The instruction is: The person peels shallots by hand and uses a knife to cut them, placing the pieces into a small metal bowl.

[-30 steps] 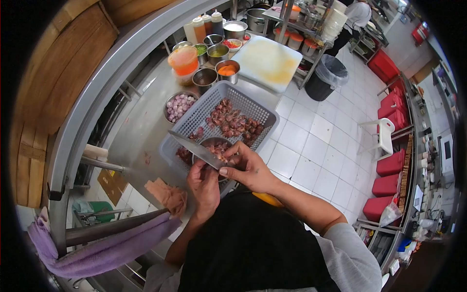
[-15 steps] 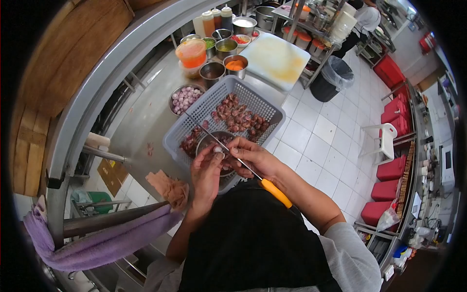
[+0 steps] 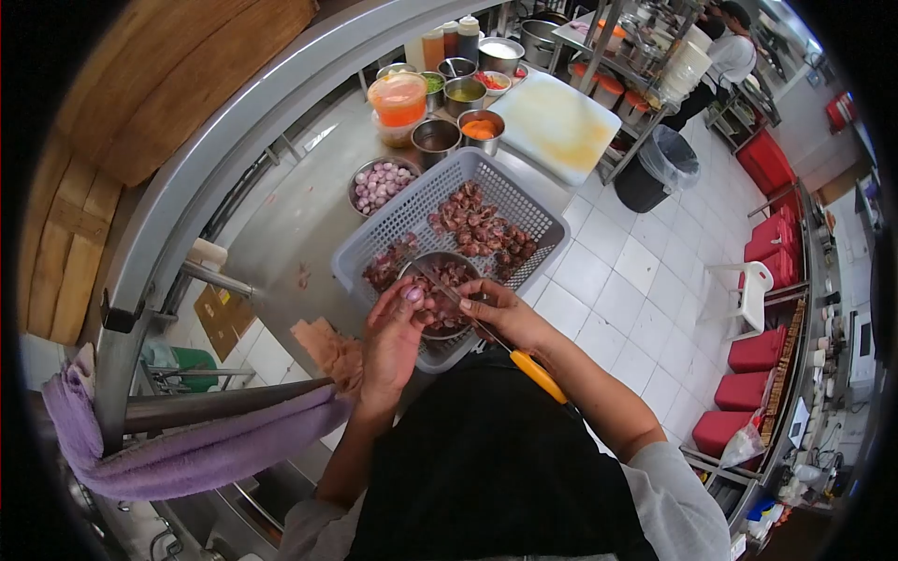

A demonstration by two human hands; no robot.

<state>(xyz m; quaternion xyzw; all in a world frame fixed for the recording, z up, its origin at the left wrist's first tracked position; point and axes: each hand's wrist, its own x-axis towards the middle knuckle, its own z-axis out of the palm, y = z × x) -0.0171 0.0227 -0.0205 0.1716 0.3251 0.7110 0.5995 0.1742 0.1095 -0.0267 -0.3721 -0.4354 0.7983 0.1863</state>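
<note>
My left hand (image 3: 388, 337) is closed on a small, pale purple shallot (image 3: 412, 294), pinched at the fingertips. In my right hand (image 3: 505, 313) is a knife (image 3: 537, 376), gripped by its blade. Its yellow handle points back toward my apron, and the blade tip reaches past the fingers near the shallot. Both hands are over a metal bowl (image 3: 455, 271) of reddish skins, partly hidden by them. That bowl sits inside a grey plastic basket (image 3: 554, 236), which also holds unpeeled shallots (image 3: 479, 221). Just outside the basket is a metal bowl of peeled shallots (image 3: 382, 184).
Behind the basket stand an orange-filled tub (image 3: 398, 100), several metal pots and squeeze bottles (image 3: 468, 39). A white cutting board (image 3: 559, 126) lies at the counter's right. Crumpled brown paper (image 3: 327, 351) and a purple towel (image 3: 215, 449) are at left. Another person (image 3: 730, 58) stands far off.
The knife blade has swung lower and lies closer to my right fingers. My hands have come slightly apart, and the shallot is tilted up in my left fingertips. The whole view has shifted slightly.
</note>
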